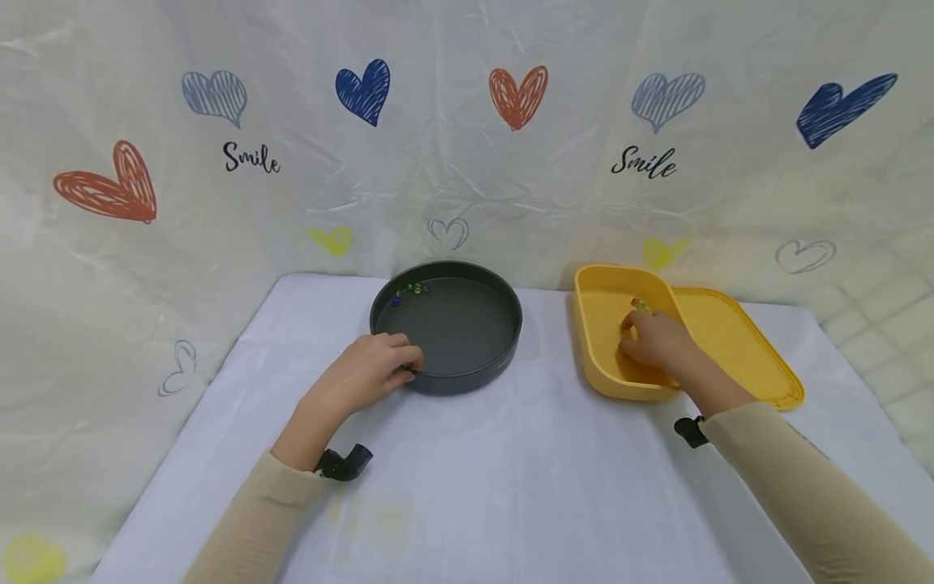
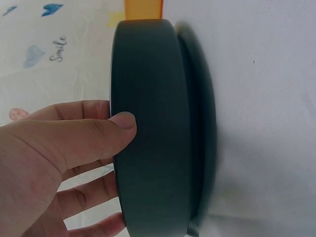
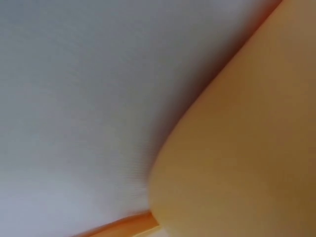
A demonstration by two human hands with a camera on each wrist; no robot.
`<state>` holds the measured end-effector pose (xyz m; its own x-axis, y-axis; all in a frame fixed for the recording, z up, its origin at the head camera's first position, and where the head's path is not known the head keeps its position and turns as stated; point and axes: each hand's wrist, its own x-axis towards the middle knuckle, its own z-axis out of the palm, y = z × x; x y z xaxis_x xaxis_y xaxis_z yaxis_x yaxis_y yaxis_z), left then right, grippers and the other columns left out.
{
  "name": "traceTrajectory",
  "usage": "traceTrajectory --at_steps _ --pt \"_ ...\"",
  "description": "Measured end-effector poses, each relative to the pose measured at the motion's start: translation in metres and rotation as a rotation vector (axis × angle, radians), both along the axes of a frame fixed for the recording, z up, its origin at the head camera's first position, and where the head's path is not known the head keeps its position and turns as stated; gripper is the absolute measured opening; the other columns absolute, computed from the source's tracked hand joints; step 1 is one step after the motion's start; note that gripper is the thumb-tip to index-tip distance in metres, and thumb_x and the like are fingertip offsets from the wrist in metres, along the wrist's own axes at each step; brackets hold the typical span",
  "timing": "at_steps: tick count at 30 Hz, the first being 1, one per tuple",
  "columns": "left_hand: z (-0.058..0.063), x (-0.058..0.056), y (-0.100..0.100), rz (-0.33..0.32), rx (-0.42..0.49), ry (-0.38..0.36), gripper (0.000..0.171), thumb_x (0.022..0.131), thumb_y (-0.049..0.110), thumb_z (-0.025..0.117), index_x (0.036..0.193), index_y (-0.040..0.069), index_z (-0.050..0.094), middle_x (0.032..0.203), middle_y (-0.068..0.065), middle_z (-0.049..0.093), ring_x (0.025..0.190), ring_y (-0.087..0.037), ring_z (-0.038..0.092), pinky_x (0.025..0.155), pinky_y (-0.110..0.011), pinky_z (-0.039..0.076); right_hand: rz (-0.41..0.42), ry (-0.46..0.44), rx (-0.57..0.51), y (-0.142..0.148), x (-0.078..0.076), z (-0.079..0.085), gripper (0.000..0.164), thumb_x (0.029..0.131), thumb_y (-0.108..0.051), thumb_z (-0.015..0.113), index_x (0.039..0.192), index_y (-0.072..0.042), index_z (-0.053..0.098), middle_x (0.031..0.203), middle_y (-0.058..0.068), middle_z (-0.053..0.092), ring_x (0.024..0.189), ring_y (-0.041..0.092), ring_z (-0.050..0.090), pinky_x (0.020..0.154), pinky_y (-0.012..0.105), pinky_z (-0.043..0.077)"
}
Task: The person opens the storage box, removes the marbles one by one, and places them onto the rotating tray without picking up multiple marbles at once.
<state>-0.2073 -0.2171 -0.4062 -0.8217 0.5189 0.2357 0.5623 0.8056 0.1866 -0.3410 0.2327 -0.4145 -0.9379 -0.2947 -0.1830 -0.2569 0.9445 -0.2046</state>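
Observation:
A round dark grey pan [image 1: 461,328] stands at the back of the table, a few small shiny marbles [image 1: 417,288] at its far left inside edge. My left hand [image 1: 370,369] grips the pan's near left rim; in the left wrist view the thumb [image 2: 123,126] lies on the outer wall, the other fingers behind the rim. To the right is a yellow tub [image 1: 627,391] with several small marbles [image 1: 640,305] near its far side. My right hand [image 1: 660,341] reaches down into the tub, just in front of those marbles, fingers bent. I cannot tell whether it pinches one.
A flat yellow lid [image 1: 737,341] lies right of the tub, partly behind my right forearm. A white cloth [image 1: 525,487] covers the table. Behind it hangs a sheet [image 1: 438,178] printed with hearts. The tub's outer wall [image 3: 237,163] fills much of the right wrist view.

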Motion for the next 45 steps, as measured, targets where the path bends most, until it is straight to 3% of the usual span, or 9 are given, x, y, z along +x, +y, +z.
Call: traceTrajectory --at_steps 4,7,13,18,21,24,37,45 --pt "-0.001 0.0 0.0 -0.001 0.006 0.002 0.016 0.085 0.013 0.08 0.095 0.022 0.072 0.089 0.008 0.063 0.078 -0.013 0.062 0.071 -0.031 0.051 -0.004 -0.008 0.031 -0.003 0.0 0.003 0.041 0.093 -0.018 0.053 0.125 0.007 0.056 0.115 0.034 0.057 0.096 0.042 0.05 0.083 0.052 0.044" --pt "-0.001 0.0 0.0 -0.004 0.009 0.006 0.016 0.085 0.013 0.08 0.096 0.021 0.072 0.089 0.008 0.063 0.078 -0.013 0.062 0.071 -0.032 0.051 -0.003 -0.004 0.038 -0.003 0.0 0.003 0.037 0.094 -0.014 0.052 0.124 0.005 0.057 0.126 0.037 0.052 0.098 0.042 0.049 0.085 0.054 0.044" --pt "-0.002 -0.001 0.0 0.0 0.01 0.013 0.017 0.084 0.012 0.081 0.095 0.022 0.072 0.089 0.009 0.063 0.078 -0.013 0.062 0.071 -0.031 0.05 0.023 0.013 0.004 -0.003 -0.001 0.0 0.029 0.093 -0.006 0.051 0.119 0.001 0.062 0.131 0.037 0.051 0.097 0.04 0.049 0.082 0.05 0.043" --pt "-0.002 -0.001 0.0 0.001 0.01 0.017 0.018 0.083 0.012 0.081 0.094 0.023 0.072 0.088 0.009 0.063 0.078 -0.012 0.062 0.071 -0.031 0.051 0.068 0.056 -0.073 -0.005 -0.002 0.001 0.025 0.091 -0.006 0.056 0.113 0.0 0.066 0.115 0.033 0.062 0.09 0.036 0.056 0.081 0.049 0.047" --pt "-0.002 -0.001 0.0 0.0 0.008 0.015 0.018 0.084 0.012 0.081 0.094 0.023 0.071 0.088 0.009 0.063 0.078 -0.012 0.062 0.071 -0.031 0.05 0.073 0.061 -0.122 -0.007 -0.001 0.003 0.023 0.091 -0.01 0.059 0.111 -0.001 0.066 0.099 0.023 0.065 0.085 0.032 0.057 0.078 0.046 0.047" --pt "-0.002 -0.001 0.0 -0.001 0.008 0.016 0.018 0.084 0.012 0.081 0.094 0.024 0.071 0.088 0.01 0.063 0.078 -0.012 0.062 0.071 -0.031 0.05 0.068 0.068 -0.167 -0.01 0.001 0.007 0.023 0.092 -0.014 0.06 0.112 -0.003 0.066 0.095 0.016 0.065 0.084 0.03 0.057 0.076 0.042 0.046" --pt "-0.003 -0.001 0.0 0.004 0.0 0.01 0.017 0.085 0.013 0.08 0.095 0.024 0.072 0.089 0.01 0.063 0.078 -0.011 0.062 0.071 -0.031 0.051 -0.033 0.007 -0.438 -0.024 0.011 0.025 0.025 0.097 -0.021 0.06 0.117 -0.007 0.065 0.108 0.018 0.069 0.083 0.026 0.065 0.069 0.031 0.052" --pt "-0.001 -0.001 0.0 0.005 -0.007 0.015 0.018 0.085 0.013 0.08 0.095 0.024 0.071 0.089 0.01 0.063 0.078 -0.011 0.062 0.071 -0.031 0.05 -0.057 -0.036 -0.532 -0.034 0.013 0.033 0.029 0.099 -0.026 0.059 0.119 -0.006 0.063 0.109 0.017 0.068 0.089 0.031 0.067 0.076 0.032 0.053"
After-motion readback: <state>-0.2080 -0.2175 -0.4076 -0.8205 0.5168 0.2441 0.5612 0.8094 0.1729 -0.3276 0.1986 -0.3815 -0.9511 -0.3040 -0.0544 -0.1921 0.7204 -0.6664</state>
